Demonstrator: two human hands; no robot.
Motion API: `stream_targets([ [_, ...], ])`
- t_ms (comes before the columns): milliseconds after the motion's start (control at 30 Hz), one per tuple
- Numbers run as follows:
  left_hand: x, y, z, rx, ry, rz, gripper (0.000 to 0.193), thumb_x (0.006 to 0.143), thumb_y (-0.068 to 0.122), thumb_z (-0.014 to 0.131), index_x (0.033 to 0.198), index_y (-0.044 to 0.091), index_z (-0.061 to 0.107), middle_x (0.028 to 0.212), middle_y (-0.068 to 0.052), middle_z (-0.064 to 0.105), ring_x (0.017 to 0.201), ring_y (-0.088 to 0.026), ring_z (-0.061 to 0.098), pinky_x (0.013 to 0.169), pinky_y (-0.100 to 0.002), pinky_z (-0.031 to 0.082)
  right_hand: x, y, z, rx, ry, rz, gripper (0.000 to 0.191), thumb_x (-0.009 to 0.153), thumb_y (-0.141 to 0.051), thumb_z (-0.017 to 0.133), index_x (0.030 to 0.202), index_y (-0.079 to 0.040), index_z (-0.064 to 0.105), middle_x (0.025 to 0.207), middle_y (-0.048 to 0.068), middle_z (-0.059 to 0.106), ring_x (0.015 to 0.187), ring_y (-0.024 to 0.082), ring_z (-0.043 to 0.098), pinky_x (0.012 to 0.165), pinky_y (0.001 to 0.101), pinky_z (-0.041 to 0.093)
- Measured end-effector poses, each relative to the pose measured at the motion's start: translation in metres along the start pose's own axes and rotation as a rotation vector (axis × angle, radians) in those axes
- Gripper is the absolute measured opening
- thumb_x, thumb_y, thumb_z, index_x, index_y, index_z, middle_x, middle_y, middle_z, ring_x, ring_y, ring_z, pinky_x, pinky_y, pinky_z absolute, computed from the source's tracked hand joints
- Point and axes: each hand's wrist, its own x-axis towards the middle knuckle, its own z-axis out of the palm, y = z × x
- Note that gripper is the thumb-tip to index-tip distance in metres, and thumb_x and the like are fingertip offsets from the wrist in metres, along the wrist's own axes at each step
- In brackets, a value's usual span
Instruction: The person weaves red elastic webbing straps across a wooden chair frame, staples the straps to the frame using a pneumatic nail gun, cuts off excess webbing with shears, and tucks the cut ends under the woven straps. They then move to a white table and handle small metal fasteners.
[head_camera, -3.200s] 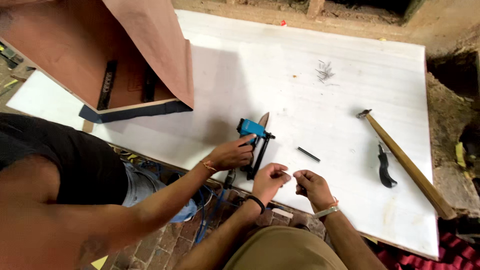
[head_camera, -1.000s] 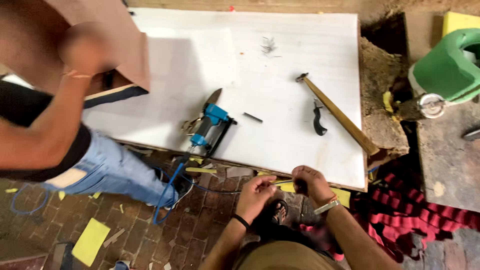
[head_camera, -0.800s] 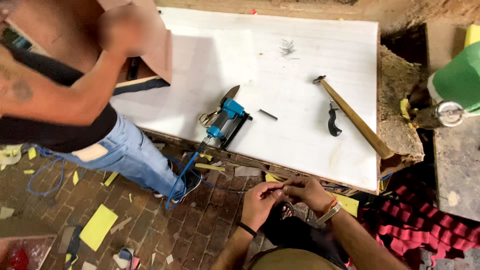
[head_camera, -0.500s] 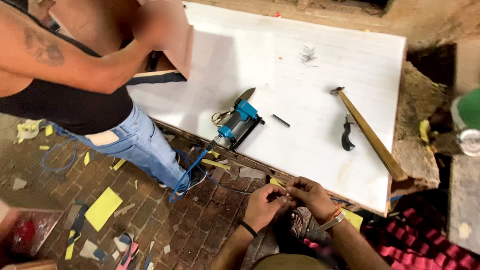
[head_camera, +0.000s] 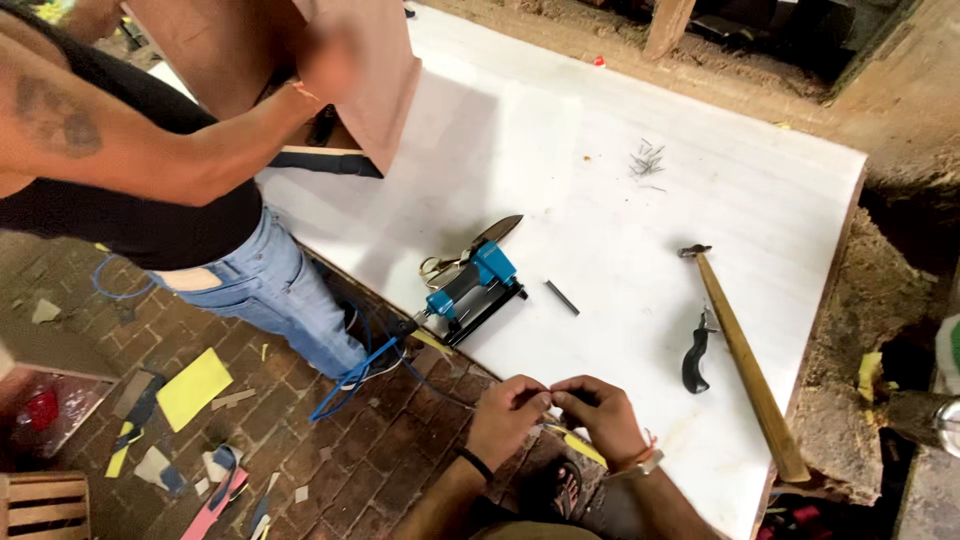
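**White board, two hands pinched together at its near edge**

White board (head_camera: 640, 250) fills more of the view than half a second ago, and the other person's arm (head_camera: 190, 150) now reaches further across the upper left, the hand blurred against the brown wooden box (head_camera: 380, 70).

Nearest, the left hand (head_camera: 505, 420) and right hand (head_camera: 600, 420) meet just off the board's near edge. Thumb and forefinger of each are closed to a pinch, tips touching; whatever small thing they grip is too tiny to make out. The other fingers curl loosely. They were joined the same way before.

Just beyond, near that edge, lies the blue nail gun (head_camera: 470, 285), its blue hose (head_camera: 360, 365) dropping to the brick floor. A short dark strip (head_camera: 561, 297) lies beside it. Toward the right edge lie a black-handled tool (head_camera: 695, 350) and a wooden hammer (head_camera: 745, 360), close together. Farther in sits a small heap of loose nails (head_camera: 647, 160).
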Motion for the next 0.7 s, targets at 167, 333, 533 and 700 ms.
stream_targets([
  [167, 0.024, 0.003, -0.018, -0.18, 0.024, -0.067, 0.017, 0.093, 0.017, 0.074, 0.099, 0.001, 0.074, 0.081, -0.003, 0.074, 0.074, -0.008, 0.068, 0.066, -0.024, 0.057, 0.028, -0.011, 0.014, -0.079, 0.013, -0.088, 0.014, 0.089, -0.011, 0.075, 0.096, 0.0, 0.079, 0.078, 0.006, 0.074, 0.066, 0.012, 0.062, 0.06, 0.028, 0.052],
  [333, 0.056, 0.002, -0.044, -0.173, -0.037, 0.027, 0.018, 0.094, 0.016, 0.074, 0.098, -0.001, 0.073, 0.08, -0.004, 0.073, 0.073, -0.009, 0.067, 0.064, -0.025, 0.055, 0.06, -0.019, 0.031, -0.068, 0.1, -0.086, 0.016, 0.09, -0.016, 0.072, 0.088, 0.0, 0.074, 0.07, 0.007, 0.07, 0.063, 0.014, 0.063, 0.058, 0.0294, 0.052],
  [533, 0.096, 0.002, -0.093, -0.244, -0.135, 0.055, 0.019, 0.096, 0.017, 0.072, 0.099, -0.001, 0.071, 0.084, -0.004, 0.073, 0.075, -0.009, 0.068, 0.066, -0.026, 0.055, 0.09, -0.024, 0.076, 0.065, 0.171, -0.113, 0.036, 0.096, -0.025, 0.071, 0.074, 0.003, 0.064, 0.061, 0.006, 0.058, 0.055, 0.014, 0.054, 0.053, 0.031, 0.045],
  [700, 0.119, 0.001, -0.13, -0.17, -0.21, 0.03, 0.02, 0.098, 0.022, 0.072, 0.101, 0.002, 0.069, 0.082, -0.003, 0.071, 0.074, -0.008, 0.069, 0.065, -0.026, 0.057, 0.105, -0.034, 0.111, 0.152, 0.265, -0.056, 0.035, 0.096, -0.026, 0.071, 0.074, 0.001, 0.065, 0.059, 0.006, 0.057, 0.053, 0.015, 0.053, 0.052, 0.0317, 0.044],
])
